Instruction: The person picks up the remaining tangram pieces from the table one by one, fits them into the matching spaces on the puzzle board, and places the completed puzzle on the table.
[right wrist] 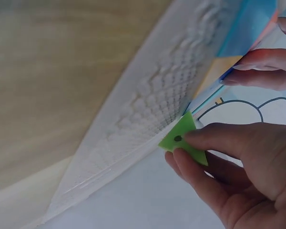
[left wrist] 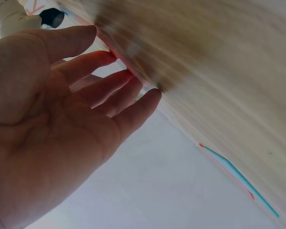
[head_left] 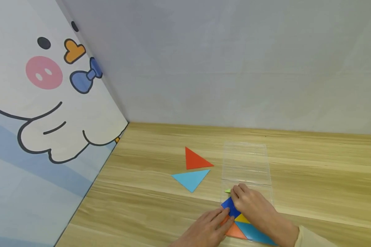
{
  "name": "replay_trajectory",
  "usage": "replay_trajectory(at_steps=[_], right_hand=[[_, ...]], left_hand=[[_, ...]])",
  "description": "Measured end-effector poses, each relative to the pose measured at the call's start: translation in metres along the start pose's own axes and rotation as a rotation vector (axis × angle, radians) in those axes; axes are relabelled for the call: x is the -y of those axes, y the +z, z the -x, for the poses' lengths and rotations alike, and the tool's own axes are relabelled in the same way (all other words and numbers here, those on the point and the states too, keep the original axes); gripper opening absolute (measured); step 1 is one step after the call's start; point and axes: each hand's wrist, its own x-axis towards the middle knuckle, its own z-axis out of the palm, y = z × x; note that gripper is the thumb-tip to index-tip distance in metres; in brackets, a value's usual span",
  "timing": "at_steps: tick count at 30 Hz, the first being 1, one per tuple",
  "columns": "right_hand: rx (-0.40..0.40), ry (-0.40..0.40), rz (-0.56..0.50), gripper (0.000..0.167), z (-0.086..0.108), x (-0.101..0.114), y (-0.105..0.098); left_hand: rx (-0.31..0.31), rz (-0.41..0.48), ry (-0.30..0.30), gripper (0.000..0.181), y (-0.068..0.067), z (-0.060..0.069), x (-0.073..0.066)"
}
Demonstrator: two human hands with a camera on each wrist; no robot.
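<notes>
My right hand (head_left: 253, 206) pinches a small green triangle (right wrist: 196, 153) between thumb and fingers, over the clear plastic tray (head_left: 225, 185). A dark round spot marks the green piece. Fingertips of my left hand (head_left: 204, 229) rest at a dark blue piece (head_left: 229, 204) and an orange piece (head_left: 236, 232); its fingers are spread and only gently bent. A yellow piece (head_left: 242, 219) and a larger blue piece (head_left: 255, 233) lie beside these in the tray. My right hand and forearm hide part of this group.
Left of the tray, a red triangle (head_left: 196, 160) and a light blue triangle (head_left: 192, 179) lie on the wood-grain table (head_left: 136, 192). The tray's clear lid (head_left: 245, 161) lies unfolded behind. A cartoon-printed panel (head_left: 49, 113) stands at the left, and a pale wall (head_left: 235, 61) behind.
</notes>
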Motion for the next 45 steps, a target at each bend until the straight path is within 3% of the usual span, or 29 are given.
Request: replay_trajectory(at_steps=[7, 13, 17, 25, 32, 38, 45], right_hand=[[-0.011, 0.084, -0.022, 0.024, -0.004, 0.009, 0.001], [0.017, 0.034, 0.010, 0.022, -0.005, 0.010, 0.002], [0.033, 0.004, 0.014, 0.023, -0.004, 0.009, 0.003], [0.094, 0.015, -0.082, 0.034, -0.002, 0.006, 0.001], [0.003, -0.020, -0.123, 0.040, 0.004, -0.001, 0.006], [-0.029, -0.054, -0.143, 0.041, 0.005, -0.003, 0.008], [0.052, -0.067, -0.230, 0.043, 0.006, -0.007, 0.005]], left_hand=[[-0.047, -0.006, 0.004, 0.042, 0.004, 0.001, 0.000], [-0.095, -0.008, 0.006, 0.043, 0.008, 0.000, -0.001], [-0.075, 0.007, -0.001, 0.046, 0.007, 0.001, -0.001], [-0.070, -0.012, -0.004, 0.043, 0.005, 0.001, -0.001], [-0.026, 0.002, 0.004, 0.040, 0.000, 0.001, 0.000], [-0.047, -0.001, 0.005, 0.040, 0.000, 0.002, 0.001], [-0.033, 0.021, 0.008, 0.054, -0.002, 0.005, 0.001]])
